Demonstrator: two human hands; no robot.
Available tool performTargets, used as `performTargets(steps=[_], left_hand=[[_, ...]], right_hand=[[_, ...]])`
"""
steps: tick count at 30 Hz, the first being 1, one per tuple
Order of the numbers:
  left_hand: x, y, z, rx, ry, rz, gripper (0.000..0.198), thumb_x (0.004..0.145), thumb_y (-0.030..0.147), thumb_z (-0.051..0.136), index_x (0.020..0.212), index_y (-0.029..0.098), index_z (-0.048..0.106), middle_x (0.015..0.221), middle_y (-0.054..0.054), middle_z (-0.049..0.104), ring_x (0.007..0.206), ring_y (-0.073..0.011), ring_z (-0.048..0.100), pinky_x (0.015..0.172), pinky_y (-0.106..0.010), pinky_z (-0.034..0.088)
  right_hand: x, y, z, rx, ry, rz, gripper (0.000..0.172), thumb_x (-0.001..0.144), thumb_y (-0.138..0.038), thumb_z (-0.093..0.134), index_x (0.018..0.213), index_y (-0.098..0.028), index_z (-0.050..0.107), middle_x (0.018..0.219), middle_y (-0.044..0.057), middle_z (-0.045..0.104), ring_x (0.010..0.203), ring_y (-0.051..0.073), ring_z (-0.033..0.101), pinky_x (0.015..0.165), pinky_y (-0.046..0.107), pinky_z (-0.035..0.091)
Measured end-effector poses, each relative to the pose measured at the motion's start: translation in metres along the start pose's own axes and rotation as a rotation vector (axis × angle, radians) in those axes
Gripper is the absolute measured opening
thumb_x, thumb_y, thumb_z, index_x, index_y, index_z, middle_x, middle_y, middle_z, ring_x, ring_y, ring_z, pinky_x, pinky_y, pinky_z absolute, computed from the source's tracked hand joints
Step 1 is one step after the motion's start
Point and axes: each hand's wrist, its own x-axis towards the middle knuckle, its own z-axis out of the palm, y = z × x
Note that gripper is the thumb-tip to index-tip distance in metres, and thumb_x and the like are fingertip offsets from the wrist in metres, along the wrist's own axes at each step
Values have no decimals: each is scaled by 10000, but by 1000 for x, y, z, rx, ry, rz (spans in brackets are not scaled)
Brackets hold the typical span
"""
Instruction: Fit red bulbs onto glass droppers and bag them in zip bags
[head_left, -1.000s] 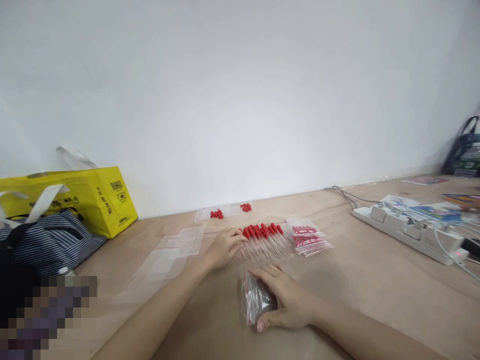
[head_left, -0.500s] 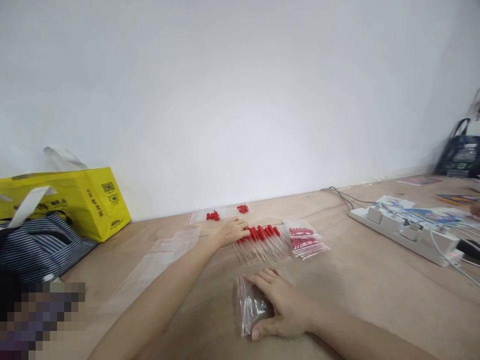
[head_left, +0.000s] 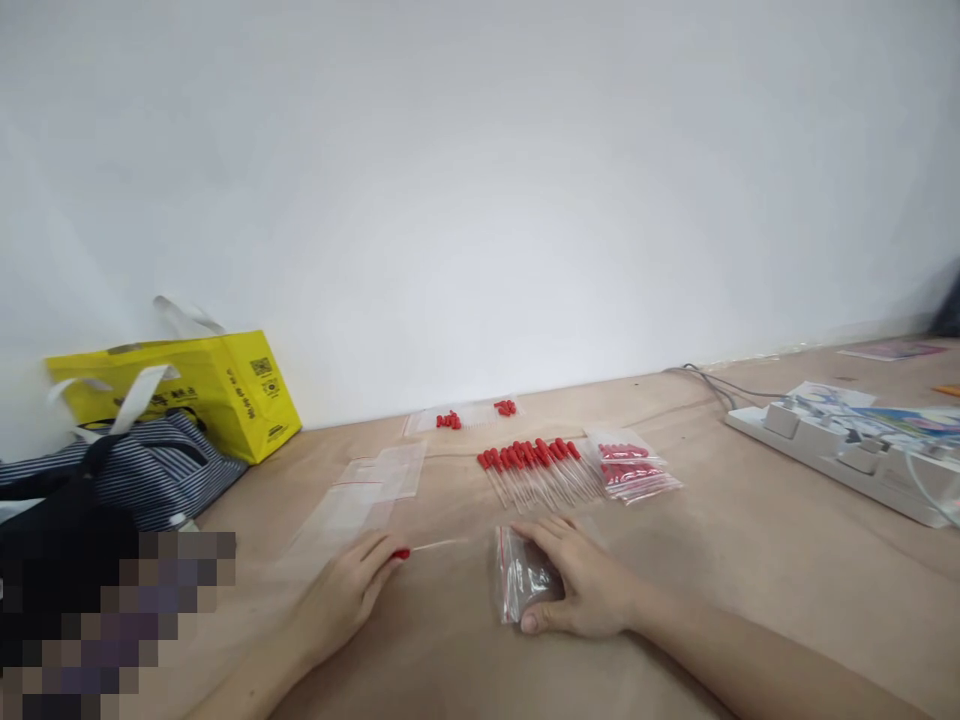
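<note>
My left hand [head_left: 343, 595] pinches a dropper by its red rubber bulb [head_left: 402, 553]. Its thin clear tube points right, toward a clear zip-lock bag [head_left: 517, 580]. My right hand [head_left: 581, 580] grips that bag on the table, thumb at the near side and fingers at the far side; the red-lined mouth faces left. Beyond the bag lies a row of droppers [head_left: 536, 470], red bulbs away from me. To their right are filled zip-lock bags [head_left: 634, 468] with red bulbs inside.
Loose red bulbs [head_left: 448, 421] lie on plastic near the wall. Flat plastic bags [head_left: 375, 480] spread over the left of the table. A yellow bag [head_left: 255, 395] and a striped bag [head_left: 172, 470] stand far left. A white power strip [head_left: 832, 460] with cables lies right.
My left hand has come back from the dropper row toward me and left, now carrying a dropper. My right hand stays on the zip-lock bag. The view has shifted slightly left.
</note>
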Motion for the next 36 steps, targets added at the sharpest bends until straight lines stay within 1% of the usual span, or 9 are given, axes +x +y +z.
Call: performTargets(steps=[5, 11, 13, 17, 21, 23, 25, 31, 36], left_hand=[[2, 15, 4, 86, -49, 89, 234, 865, 202, 322, 878, 219, 555, 827, -23, 604, 742, -155, 559, 661, -254, 443], [16, 31, 6, 137, 27, 243, 254, 851, 125, 314, 879, 188, 559, 823, -44, 608, 720, -150, 564, 627, -239, 445], [21, 37, 8, 110, 28, 248, 242, 846, 127, 333, 881, 192, 563, 821, -43, 605, 711, -149, 563, 624, -241, 447], [30, 57, 16, -116, 24, 125, 145, 824, 179, 427, 844, 196, 569, 794, -26, 582, 701, -142, 560, 647, -252, 456], [35, 77, 34, -554, -3, -126, 57, 736, 142, 529, 777, 180, 531, 786, -12, 553, 740, -143, 567, 678, -255, 478], [35, 80, 42, -781, -30, -245, 104, 712, 122, 543, 781, 182, 492, 792, -6, 555, 770, -146, 576, 695, -258, 485], [34, 77, 47, -897, -62, -286, 114, 716, 129, 542, 791, 182, 475, 769, 0, 566, 744, -144, 579, 676, -256, 482], [31, 68, 49, -828, -1, -224, 142, 693, 157, 589, 807, 181, 507, 770, -1, 605, 736, -147, 562, 666, -237, 427], [38, 74, 49, -748, -75, -249, 115, 688, 151, 568, 750, 185, 477, 668, 37, 594, 588, -102, 511, 541, -189, 371]], right_hand=[[1, 0, 1, -14, -7, 0, 838, 577, -565, 630, 1250, -141, 368, 1194, 116, 475, 1081, 269, 407, 930, 411, 273], [2, -3, -1, -9, -31, 14, 848, 568, -580, 630, 1257, -163, 362, 1203, 108, 469, 1085, 270, 405, 932, 419, 265], [2, -5, -1, -10, -30, 18, 849, 566, -581, 631, 1255, -162, 365, 1204, 107, 467, 1091, 269, 400, 934, 416, 263], [4, -8, 2, -17, -23, 3, 852, 563, -592, 626, 1253, -163, 368, 1176, 103, 487, 1071, 265, 415, 919, 406, 282], [7, -9, 6, -30, -15, -16, 841, 561, -601, 619, 1239, -159, 387, 1155, 109, 502, 1052, 268, 431, 912, 409, 282], [8, -10, 7, -31, -12, -17, 847, 563, -600, 617, 1243, -153, 382, 1166, 113, 496, 1057, 271, 428, 911, 409, 286], [7, -10, 7, -29, -9, -14, 857, 568, -598, 615, 1250, -138, 375, 1171, 121, 494, 1057, 272, 428, 907, 409, 295], [7, -12, 9, -16, -8, -10, 854, 569, -598, 615, 1255, -152, 372, 1184, 126, 485, 1055, 281, 430, 904, 420, 304], [7, -10, 8, 13, -28, -38, 896, 559, -576, 637, 1279, -135, 339, 1183, 132, 481, 1073, 278, 421, 922, 420, 306]])
